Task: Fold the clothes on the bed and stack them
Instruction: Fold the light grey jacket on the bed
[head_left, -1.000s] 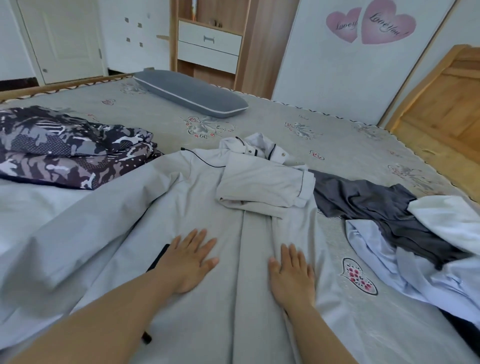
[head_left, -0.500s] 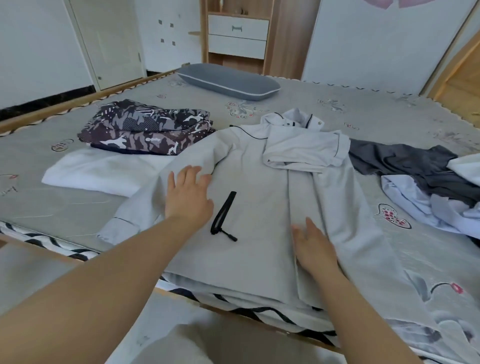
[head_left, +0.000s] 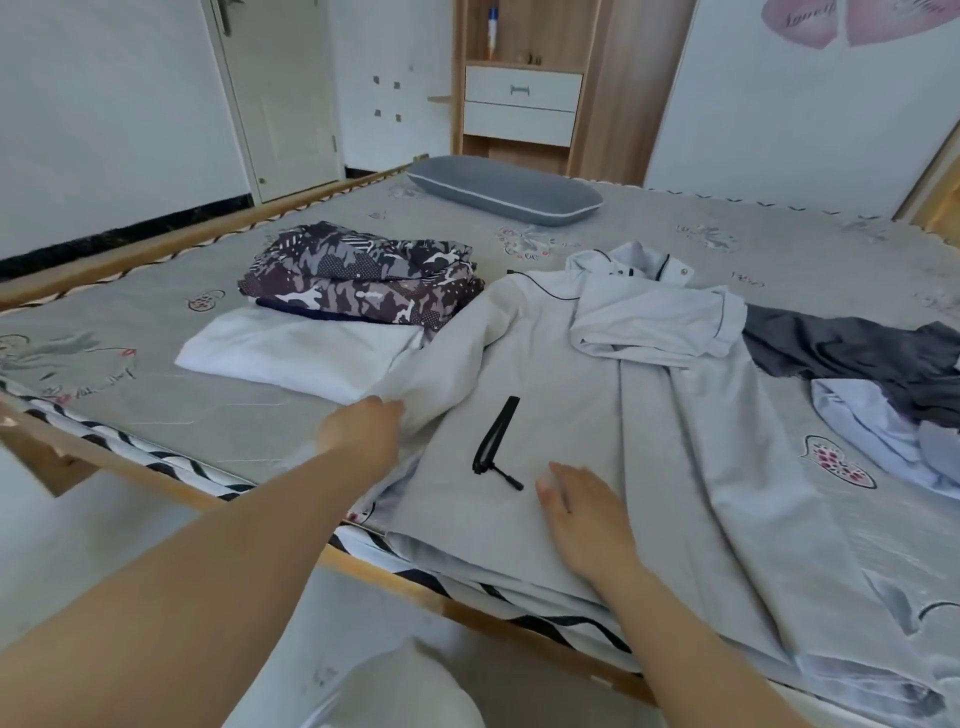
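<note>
Lying spread across the grey patterned bed (head_left: 779, 249): one pale grey zip-front jacket (head_left: 623, 415), its collar toward the grey bolster pillow (head_left: 506, 189) and its right sleeve folded over the chest. Left hand (head_left: 363, 428) grips the jacket's left sleeve at the bunched cloth. Right hand (head_left: 584, 506) rests flat on the jacket front, fingers straight, just beside the black zip pull (head_left: 496, 444). Left of the jacket: folded camouflage-print garment (head_left: 363, 280) stacked on a folded white garment (head_left: 296, 351). Right of it: crumpled dark grey garment (head_left: 857, 351) and pale blue garment (head_left: 883, 421), unfolded.
</note>
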